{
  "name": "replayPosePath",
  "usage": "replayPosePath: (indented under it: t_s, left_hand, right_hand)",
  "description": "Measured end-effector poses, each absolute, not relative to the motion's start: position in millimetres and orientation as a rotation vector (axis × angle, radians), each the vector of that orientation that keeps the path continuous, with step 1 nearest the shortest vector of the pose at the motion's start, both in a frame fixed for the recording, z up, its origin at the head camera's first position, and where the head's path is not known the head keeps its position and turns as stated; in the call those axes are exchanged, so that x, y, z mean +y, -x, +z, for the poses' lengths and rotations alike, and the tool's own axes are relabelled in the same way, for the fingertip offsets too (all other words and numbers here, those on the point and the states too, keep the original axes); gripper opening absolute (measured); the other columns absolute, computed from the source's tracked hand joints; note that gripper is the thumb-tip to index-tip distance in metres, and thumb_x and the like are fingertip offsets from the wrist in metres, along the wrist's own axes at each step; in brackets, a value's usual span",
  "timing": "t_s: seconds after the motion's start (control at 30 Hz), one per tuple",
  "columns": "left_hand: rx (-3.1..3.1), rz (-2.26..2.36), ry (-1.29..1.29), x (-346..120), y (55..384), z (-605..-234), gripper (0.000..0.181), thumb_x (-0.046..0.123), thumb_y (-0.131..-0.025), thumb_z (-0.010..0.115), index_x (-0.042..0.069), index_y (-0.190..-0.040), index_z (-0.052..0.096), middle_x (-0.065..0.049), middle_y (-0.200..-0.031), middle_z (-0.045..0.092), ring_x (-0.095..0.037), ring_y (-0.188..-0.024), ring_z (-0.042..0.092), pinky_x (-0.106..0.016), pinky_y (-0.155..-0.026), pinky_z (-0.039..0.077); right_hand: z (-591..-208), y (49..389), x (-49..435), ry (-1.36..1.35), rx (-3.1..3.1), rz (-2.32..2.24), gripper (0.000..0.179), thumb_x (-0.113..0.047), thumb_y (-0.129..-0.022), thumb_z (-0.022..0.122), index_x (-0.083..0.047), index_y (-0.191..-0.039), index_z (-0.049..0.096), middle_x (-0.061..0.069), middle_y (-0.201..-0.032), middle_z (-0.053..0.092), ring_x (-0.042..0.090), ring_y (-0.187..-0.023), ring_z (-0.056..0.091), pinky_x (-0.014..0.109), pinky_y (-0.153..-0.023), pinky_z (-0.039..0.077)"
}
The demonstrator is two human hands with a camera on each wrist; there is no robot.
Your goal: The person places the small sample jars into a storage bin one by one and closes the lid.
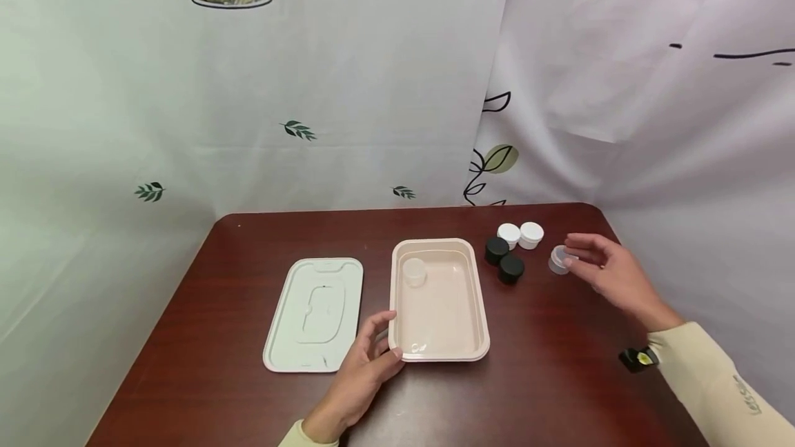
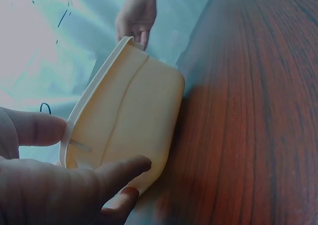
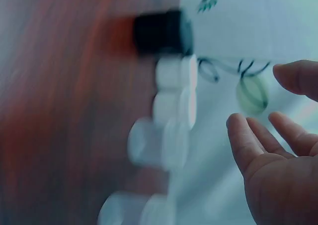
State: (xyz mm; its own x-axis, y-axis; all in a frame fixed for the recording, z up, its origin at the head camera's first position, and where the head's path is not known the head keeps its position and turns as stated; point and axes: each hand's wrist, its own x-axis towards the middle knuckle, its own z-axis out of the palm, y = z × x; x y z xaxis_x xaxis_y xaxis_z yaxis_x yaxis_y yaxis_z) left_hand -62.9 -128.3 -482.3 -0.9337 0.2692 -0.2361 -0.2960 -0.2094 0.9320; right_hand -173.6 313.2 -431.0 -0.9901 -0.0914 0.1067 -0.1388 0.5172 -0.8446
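My left hand (image 1: 357, 378) holds the near left corner of a beige plastic tray (image 1: 441, 357). In the left wrist view, one fingertip meets the tray's rim and another finger lies along its outer wall. A small clear cup (image 1: 414, 272) stands inside the tray, toward its far left. My right hand (image 1: 611, 271) is beside a clear lidded jar (image 1: 558, 262) on the right of the table. In the right wrist view its fingers are spread with nothing between them, and two clear jars (image 3: 146, 143) show beside the white ones.
Two white jars (image 1: 531, 235) and two black jars (image 1: 511, 269) stand between the tray and my right hand. A white lid (image 1: 313, 316) lies flat left of the tray. A patterned cloth (image 1: 373, 88) hangs behind the dark red table (image 1: 217, 336).
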Motion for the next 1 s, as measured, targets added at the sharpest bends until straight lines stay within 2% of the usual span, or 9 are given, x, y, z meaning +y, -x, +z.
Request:
replayPosePath:
  t_s: [0.13, 0.27, 0.5, 0.57, 0.7, 0.77, 0.8, 0.93, 1.0]
  left_hand:
    - [1.691, 2.198, 0.035, -129, 63, -483, 0.069, 0.001, -0.098, 0.062, 0.009, -0.159, 0.029, -0.019, -0.172, 0.017, -0.022, -0.133, 0.056, -0.033, -0.100, 0.053]
    - [1.681, 2.202, 0.031, -130, 64, -484, 0.069, 0.001, -0.099, 0.062, 0.009, -0.159, 0.029, -0.018, -0.172, 0.017, -0.021, -0.131, 0.057, -0.033, -0.100, 0.053]
    - [1.664, 2.201, 0.030, -130, 66, -484, 0.068, 0.000, -0.099, 0.061, 0.008, -0.159, 0.029, -0.017, -0.172, 0.016, -0.021, -0.132, 0.057, -0.033, -0.100, 0.053]
    - [1.667, 2.198, 0.026, -129, 66, -484, 0.068, 0.000, -0.100, 0.060, 0.007, -0.159, 0.028, -0.018, -0.172, 0.016, -0.023, -0.134, 0.056, -0.033, -0.100, 0.053]
    - [1.669, 2.195, 0.024, -129, 65, -482, 0.067, 0.000, -0.100, 0.059, 0.005, -0.159, 0.026, -0.019, -0.172, 0.015, -0.029, -0.139, 0.053, -0.032, -0.100, 0.053]
    - [1.669, 2.196, 0.024, -129, 65, -482, 0.068, 0.000, -0.100, 0.059, 0.005, -0.159, 0.026, -0.020, -0.172, 0.015, -0.029, -0.139, 0.052, -0.031, -0.100, 0.053]
    - [1.669, 2.197, 0.025, -129, 65, -482, 0.068, 0.000, -0.100, 0.059, 0.005, -0.159, 0.026, -0.020, -0.172, 0.015, -0.029, -0.139, 0.052, -0.031, -0.100, 0.053]
    - [1.675, 2.195, 0.022, -129, 65, -482, 0.068, 0.001, -0.100, 0.060, 0.006, -0.159, 0.027, -0.019, -0.172, 0.015, -0.028, -0.138, 0.052, -0.032, -0.101, 0.053]
    - [1.676, 2.194, 0.021, -129, 65, -483, 0.068, 0.001, -0.101, 0.060, 0.006, -0.159, 0.027, -0.019, -0.172, 0.015, -0.029, -0.139, 0.052, -0.032, -0.101, 0.053]
  right_hand:
    - [-447, 174, 339, -0.165, -2.683, 1.489, 0.052, -0.019, -0.100, 0.075, -0.002, -0.144, 0.056, -0.036, -0.114, 0.064, -0.016, -0.102, 0.065, 0.011, -0.078, 0.054]
    - [-455, 173, 357, -0.133, -2.636, 1.456, 0.049, -0.017, -0.099, 0.075, -0.001, -0.142, 0.058, -0.039, -0.109, 0.064, -0.021, -0.100, 0.063, 0.006, -0.080, 0.050]
    - [-465, 172, 381, -0.015, -2.558, 1.481, 0.037, -0.014, -0.098, 0.076, -0.028, -0.129, 0.063, -0.041, -0.108, 0.063, -0.024, -0.099, 0.062, 0.002, -0.078, 0.048]
    - [-470, 173, 386, -0.012, -2.540, 1.477, 0.038, -0.010, -0.097, 0.076, -0.030, -0.126, 0.063, -0.042, -0.107, 0.063, -0.023, -0.099, 0.062, 0.002, -0.079, 0.047]
    - [-480, 170, 391, 0.013, -2.583, 1.408, 0.042, -0.015, -0.097, 0.077, -0.006, -0.135, 0.064, -0.042, -0.109, 0.060, -0.026, -0.097, 0.059, 0.002, -0.077, 0.047]
    - [-484, 168, 390, 0.048, -2.638, 1.336, 0.055, -0.023, -0.097, 0.078, 0.004, -0.141, 0.059, -0.033, -0.112, 0.062, -0.028, -0.096, 0.055, 0.003, -0.075, 0.047]
    - [-486, 167, 389, 0.067, -2.666, 1.303, 0.061, -0.027, -0.098, 0.077, 0.008, -0.143, 0.056, -0.024, -0.116, 0.066, -0.029, -0.095, 0.052, 0.003, -0.074, 0.046]
    - [-495, 164, 387, 0.118, -2.715, 1.215, 0.064, -0.033, -0.097, 0.077, 0.005, -0.144, 0.058, -0.022, -0.109, 0.064, -0.025, -0.088, 0.049, 0.006, -0.070, 0.046]
    - [-499, 162, 386, 0.131, -2.713, 1.227, 0.062, -0.030, -0.097, 0.077, 0.006, -0.144, 0.057, -0.032, -0.101, 0.058, -0.022, -0.085, 0.050, 0.007, -0.068, 0.047]
